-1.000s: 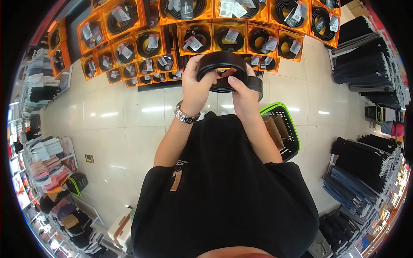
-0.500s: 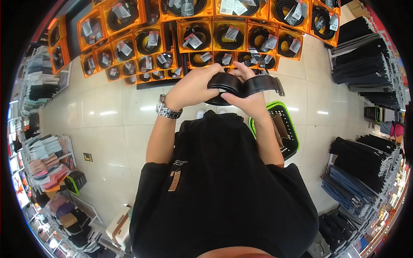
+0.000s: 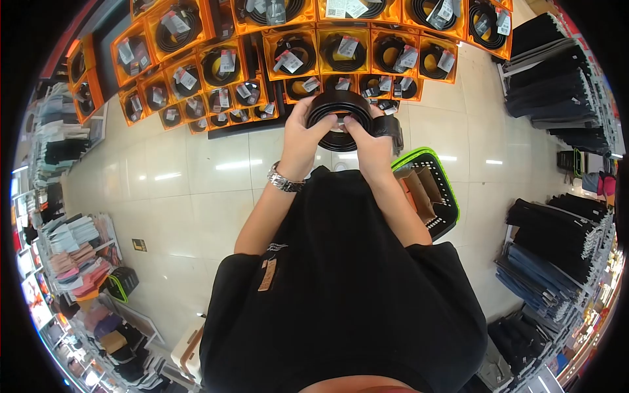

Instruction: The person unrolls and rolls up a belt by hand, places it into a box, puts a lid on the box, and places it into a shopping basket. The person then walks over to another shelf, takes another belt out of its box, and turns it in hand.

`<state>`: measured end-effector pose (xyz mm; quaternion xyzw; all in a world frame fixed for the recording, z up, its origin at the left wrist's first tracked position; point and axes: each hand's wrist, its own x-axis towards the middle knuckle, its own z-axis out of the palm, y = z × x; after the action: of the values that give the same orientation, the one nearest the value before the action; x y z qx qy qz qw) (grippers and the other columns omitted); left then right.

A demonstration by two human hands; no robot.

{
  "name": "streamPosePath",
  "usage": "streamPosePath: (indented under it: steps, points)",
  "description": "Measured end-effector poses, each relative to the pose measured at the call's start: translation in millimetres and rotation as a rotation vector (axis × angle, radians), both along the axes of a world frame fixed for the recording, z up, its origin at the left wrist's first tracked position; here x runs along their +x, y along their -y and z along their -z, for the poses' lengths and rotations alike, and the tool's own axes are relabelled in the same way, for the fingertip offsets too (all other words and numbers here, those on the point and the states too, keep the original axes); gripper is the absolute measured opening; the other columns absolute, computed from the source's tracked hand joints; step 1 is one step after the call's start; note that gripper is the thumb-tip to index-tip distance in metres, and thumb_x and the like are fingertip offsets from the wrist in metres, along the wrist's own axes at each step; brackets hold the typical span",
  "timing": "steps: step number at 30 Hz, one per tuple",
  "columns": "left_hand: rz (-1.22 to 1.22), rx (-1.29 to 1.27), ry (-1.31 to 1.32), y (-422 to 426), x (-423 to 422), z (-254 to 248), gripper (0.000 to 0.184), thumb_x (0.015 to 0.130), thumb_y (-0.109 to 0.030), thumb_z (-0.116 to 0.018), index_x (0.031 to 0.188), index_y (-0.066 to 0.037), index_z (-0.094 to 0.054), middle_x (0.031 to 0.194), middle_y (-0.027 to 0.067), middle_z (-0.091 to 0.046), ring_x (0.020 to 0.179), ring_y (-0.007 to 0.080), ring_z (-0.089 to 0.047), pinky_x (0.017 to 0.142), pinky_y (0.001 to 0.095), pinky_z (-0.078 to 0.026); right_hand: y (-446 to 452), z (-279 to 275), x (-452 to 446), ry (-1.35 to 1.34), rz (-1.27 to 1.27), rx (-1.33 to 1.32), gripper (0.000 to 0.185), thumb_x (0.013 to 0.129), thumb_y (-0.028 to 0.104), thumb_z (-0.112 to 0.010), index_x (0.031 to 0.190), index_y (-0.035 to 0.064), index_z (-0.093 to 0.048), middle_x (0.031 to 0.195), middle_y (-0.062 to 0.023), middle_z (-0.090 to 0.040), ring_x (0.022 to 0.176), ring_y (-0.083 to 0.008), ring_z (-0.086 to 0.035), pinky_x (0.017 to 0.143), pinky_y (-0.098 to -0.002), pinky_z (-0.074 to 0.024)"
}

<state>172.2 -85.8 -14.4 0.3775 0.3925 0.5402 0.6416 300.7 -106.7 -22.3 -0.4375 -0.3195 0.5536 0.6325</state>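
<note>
A black belt (image 3: 339,99), wound into a coil, is held between both hands in front of the display. My left hand (image 3: 304,134) grips the coil's left side, its thumb pressed at the inner turns. On the other side, my right hand (image 3: 371,145) is closed round the coil with its thumb tip also inside the ring. The belt's loose end (image 3: 388,128) sticks out to the right, past my right hand. A metal-link watch (image 3: 285,179) is on my left wrist. Fingers behind the coil are mostly hidden.
Orange boxes (image 3: 344,49) of coiled, tagged belts fill the display ahead. A green-rimmed black basket (image 3: 452,196) with brown paper bags (image 3: 422,190) stands right of my body. Clothes racks (image 3: 557,85) line the right; folded clothes (image 3: 72,239) are at left.
The belt has been wound closer, its loose end now shorter. Both hands have turned it into a round coil facing me, with the thumbs moved into its middle.
</note>
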Motion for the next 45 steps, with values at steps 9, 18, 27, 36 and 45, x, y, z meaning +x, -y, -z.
streamPosePath:
  steps: [9, 18, 27, 36, 45]
  points:
    - [0.173, 0.099, -0.348, -0.8, -2.1, 1.5, 0.029, 0.083, 0.0, -0.058, 0.112, 0.001, -0.054, 0.085, 0.0022, -0.061, 0.065, 0.006, -0.057, 0.058, 0.0219, -0.047, -2.0, -3.5, 22.1, -0.114, -0.009, -0.033, 0.084, 0.071, -0.009, -0.07, 0.142, -0.0051, -0.024, 0.098, -0.0076, -0.062, 0.09, -0.0147, -0.062, 0.084, -0.0283, -0.0494]
    - [0.333, 0.337, -0.82, -6.4, -5.0, -9.6, 0.042, 0.072, -0.008, -0.063, 0.112, 0.001, -0.055, 0.084, 0.0169, -0.063, 0.073, 0.0257, -0.063, 0.07, 0.0324, -0.049, -0.9, 7.3, 38.1, 0.632, -0.057, 0.157, 0.059, 0.07, -0.004, -0.066, 0.127, -0.005, -0.048, 0.096, -0.0083, -0.064, 0.088, -0.0178, -0.063, 0.08, -0.0294, -0.0496]
    - [0.29, 0.272, -0.466, -1.4, -5.6, 19.0, 0.052, 0.075, -0.003, -0.068, 0.124, 0.0, -0.051, 0.106, 0.0074, -0.064, 0.098, 0.0142, -0.061, 0.085, 0.0298, -0.049, -4.8, 20.7, 37.0, 0.954, -0.074, 0.347, 0.041, 0.075, 0.001, -0.064, 0.114, 0.0012, -0.055, 0.112, -0.017, -0.057, 0.106, -0.0324, -0.055, 0.092, -0.0378, -0.043]
    - [0.169, 0.224, -0.202, -2.9, -29.6, 19.7, 0.08, 0.078, -0.002, -0.07, 0.144, -0.005, -0.026, 0.132, 0.0118, -0.046, 0.121, 0.0198, -0.048, 0.101, 0.0343, -0.039, -5.6, -3.6, 36.4, 0.842, -0.086, 0.006, 0.043, 0.07, -0.001, -0.065, 0.112, -0.0041, -0.057, 0.09, -0.0152, -0.067, 0.083, -0.0223, -0.066, 0.078, -0.0312, -0.0503]
    - [0.271, 0.58, -0.918, -17.0, -16.8, -21.8, 0.066, 0.071, -0.021, -0.074, 0.13, -0.008, -0.048, 0.117, 0.0153, -0.06, 0.105, 0.0317, -0.059, 0.089, 0.0371, -0.047, -14.2, -8.9, 32.4, 0.973, -0.092, 0.198, 0.043, 0.07, -0.004, -0.063, 0.112, -0.0064, -0.057, 0.093, -0.0202, -0.066, 0.086, -0.0269, -0.067, 0.078, -0.0334, -0.0512]
